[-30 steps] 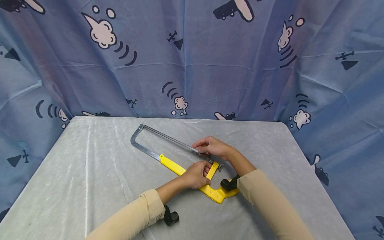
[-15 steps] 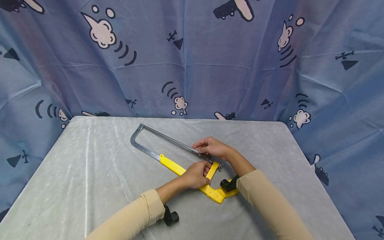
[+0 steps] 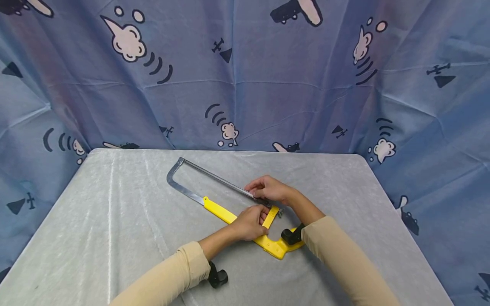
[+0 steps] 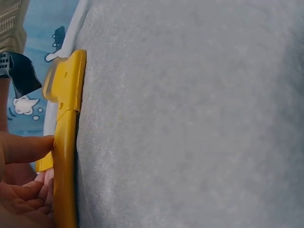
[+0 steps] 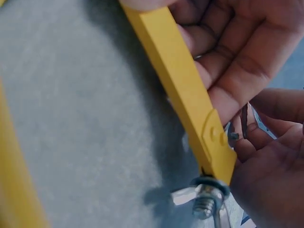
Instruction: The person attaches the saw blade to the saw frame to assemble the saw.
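Observation:
A hacksaw (image 3: 219, 211) with a yellow handle and a silver front bow lies slanted on the table. Its thin blade (image 3: 216, 175) runs from the bow's far tip toward the yellow upright arm (image 3: 271, 218). My left hand (image 3: 249, 224) grips that arm, thumb on the near side, as the left wrist view also shows on the yellow frame (image 4: 65, 161). With my right hand (image 3: 272, 189) I pinch the blade close to its handle-side end, which sits right at the arm's tip. A wing nut (image 5: 205, 202) on a threaded bolt sticks out behind the arm.
Pale grey plush cloth (image 3: 126, 221) covers the table. Behind it hangs a blue patterned curtain (image 3: 268, 85). Black wrist cameras (image 3: 218, 277) are strapped at both sleeves, the right one overlapping the saw's handle in the head view.
The blade's handle-side end has shifted slightly toward the tip of the yellow arm, narrowing the gap there. My left hand holds its place.

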The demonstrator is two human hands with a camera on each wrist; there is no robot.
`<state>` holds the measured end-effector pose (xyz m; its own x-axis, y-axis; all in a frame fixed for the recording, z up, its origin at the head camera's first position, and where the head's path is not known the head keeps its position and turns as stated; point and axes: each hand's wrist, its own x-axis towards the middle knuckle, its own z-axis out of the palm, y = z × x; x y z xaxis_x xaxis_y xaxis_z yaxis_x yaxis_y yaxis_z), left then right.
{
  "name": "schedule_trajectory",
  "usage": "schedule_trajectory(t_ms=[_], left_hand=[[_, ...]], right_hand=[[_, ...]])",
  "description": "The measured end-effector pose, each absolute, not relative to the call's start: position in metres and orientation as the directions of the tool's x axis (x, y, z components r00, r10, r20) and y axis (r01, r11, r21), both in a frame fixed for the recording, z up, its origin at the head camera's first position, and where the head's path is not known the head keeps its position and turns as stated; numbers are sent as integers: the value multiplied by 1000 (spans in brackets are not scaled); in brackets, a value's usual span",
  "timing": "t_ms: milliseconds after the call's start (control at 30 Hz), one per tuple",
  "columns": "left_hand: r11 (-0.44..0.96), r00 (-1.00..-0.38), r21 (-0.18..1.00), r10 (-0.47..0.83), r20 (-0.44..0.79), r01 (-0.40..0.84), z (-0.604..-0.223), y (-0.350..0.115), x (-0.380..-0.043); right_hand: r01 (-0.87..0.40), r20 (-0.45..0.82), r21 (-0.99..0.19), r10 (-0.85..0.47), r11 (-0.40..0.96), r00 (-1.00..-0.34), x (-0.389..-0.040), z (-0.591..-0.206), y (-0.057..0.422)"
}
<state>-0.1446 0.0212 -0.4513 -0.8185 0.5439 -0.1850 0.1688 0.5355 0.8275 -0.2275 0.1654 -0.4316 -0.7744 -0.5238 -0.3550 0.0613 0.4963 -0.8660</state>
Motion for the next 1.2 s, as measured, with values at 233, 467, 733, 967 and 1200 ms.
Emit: schedule_trajectory(t_ms=[233,467,733,967,1200], left_hand=[[538,-821,826,541,-185,169,-451,20,-145],[540,-822,824,540,-182,172,-452,20,-144],[540,-822,823,541,-177,179,-452,21,-145],[539,-825,822,540,-169,184,-453,21,-144],[542,-825,820,540,-168,187,-452,21,-144]], right_hand=[[60,-359,-860,-518,506,-776,-226,-431,167],[47,-355,-861,-532,506,-769,-226,-433,168],[31,-344,-863,-540,505,-768,-225,-432,170],[21,-334,-866,-548,499,-767,-226,-433,171],[12,-334,-861,-547,508,-768,-226,-434,172]])
